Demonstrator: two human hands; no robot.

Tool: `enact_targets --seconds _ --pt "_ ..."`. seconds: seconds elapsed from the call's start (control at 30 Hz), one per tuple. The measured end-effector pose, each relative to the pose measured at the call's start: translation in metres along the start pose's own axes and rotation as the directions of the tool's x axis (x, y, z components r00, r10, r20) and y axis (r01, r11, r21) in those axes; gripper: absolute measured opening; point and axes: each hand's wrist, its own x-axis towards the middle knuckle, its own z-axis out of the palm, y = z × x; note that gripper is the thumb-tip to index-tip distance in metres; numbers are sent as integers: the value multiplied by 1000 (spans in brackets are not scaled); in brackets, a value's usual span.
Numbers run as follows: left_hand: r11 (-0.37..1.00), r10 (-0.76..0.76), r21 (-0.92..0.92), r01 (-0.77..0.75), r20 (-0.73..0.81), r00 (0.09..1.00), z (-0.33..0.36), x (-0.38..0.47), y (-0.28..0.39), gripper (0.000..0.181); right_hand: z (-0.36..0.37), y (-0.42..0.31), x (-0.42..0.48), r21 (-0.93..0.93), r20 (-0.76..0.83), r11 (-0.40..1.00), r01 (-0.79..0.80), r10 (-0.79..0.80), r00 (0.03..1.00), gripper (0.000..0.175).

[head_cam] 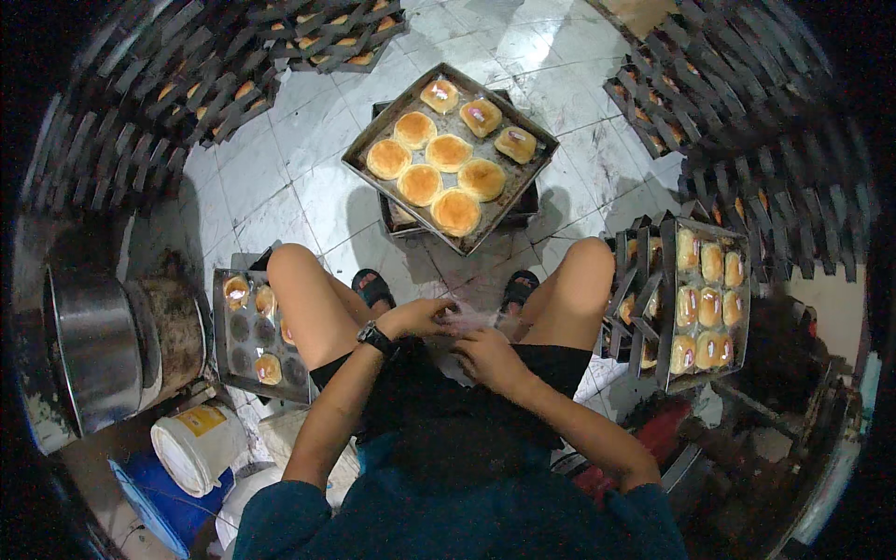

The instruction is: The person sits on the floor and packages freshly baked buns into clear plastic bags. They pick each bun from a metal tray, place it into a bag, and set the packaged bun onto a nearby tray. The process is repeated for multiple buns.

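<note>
Above my lap, my left hand (418,318), with a black watch on the wrist, pinches a thin clear plastic bag (479,320). The fingers of my right hand (490,358) are curled at the bag's near side. The plastic is blurred, and no bun can be made out in it. In front of my feet a square metal baking tray (413,189) lies turned cornerwise on other trays. It bears several bare golden buns (448,153) at its left and near side, and three wrapped buns (481,117) along its far right side.
By my left knee is a tray (241,378) with several wrapped buns and round hollows. Stacked trays (710,378) with wrapped buns stand by my right knee. Tall stacks of trays (210,91) line both sides. A large metal pot (98,350) and a white bucket (189,448) sit left.
</note>
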Motion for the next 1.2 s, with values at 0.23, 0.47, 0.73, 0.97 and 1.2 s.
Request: enact_targets --seconds 0.23,0.47,0.73,0.97,1.2 --pt "984 171 66 -164 -124 977 0 -6 -15 28 50 -2 10 -429 -135 901 56 -125 983 38" --pt "993 66 -78 -84 -212 975 3 -20 -9 28 54 -13 18 -527 -183 850 -28 -81 980 33" --pt "970 -37 -244 -7 -175 984 8 -22 -22 37 72 -5 26 -359 -297 931 -61 -52 953 24" --pt "929 -145 -361 85 -142 979 6 -21 -30 49 -22 8 35 -62 488 970 234 -175 855 29" --pt "197 175 -803 -563 -536 826 -4 -27 28 54 -155 -35 -6 617 135 785 -48 -47 990 54"
